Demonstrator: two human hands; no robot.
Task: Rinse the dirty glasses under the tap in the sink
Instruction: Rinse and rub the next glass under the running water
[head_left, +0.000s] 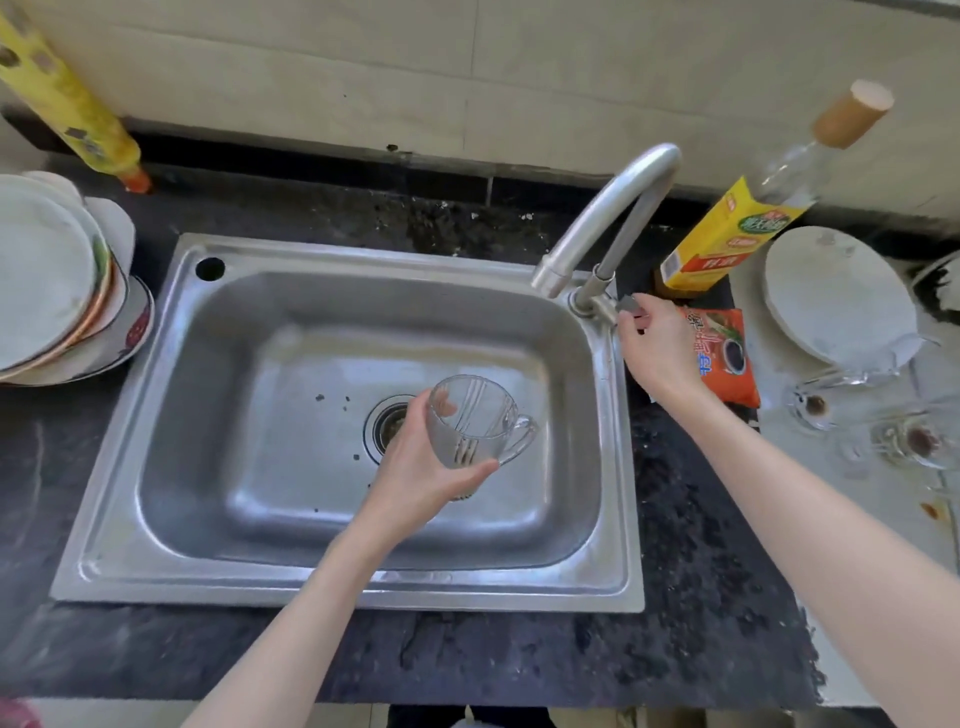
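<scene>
- A dark speckled stone counter (519, 660) runs along a beige tiled wall, with a rectangular stainless steel sink (156, 415) sunk into it.
- The curved brushed-metal tap (613, 208) rises from the sink's 2 o'clock corner, its spout over the basin; no water shows beneath it.
- The left hand (421, 467) grips a clear ribbed glass mug with a handle (475, 421), fingers curled round its far side and thumb across its base, tilted over the round metal drain (387, 423) near the basin's centre.
- The right hand (657, 345) pinches the small grey tap lever (628, 303) at the tap's base, fingers curled.
- At 3 o'clock from the sink, two clear glasses with brown dregs (813, 408) lie on a pale surface, beside a round white plate (836, 296).
- An orange printed packet (727, 358) lies just right of the right hand; a yellow carton (727, 234) and a clear cork-topped bottle (821, 150) stand behind it.
- At 9 o'clock sits a stack of white plates (52, 280).
</scene>
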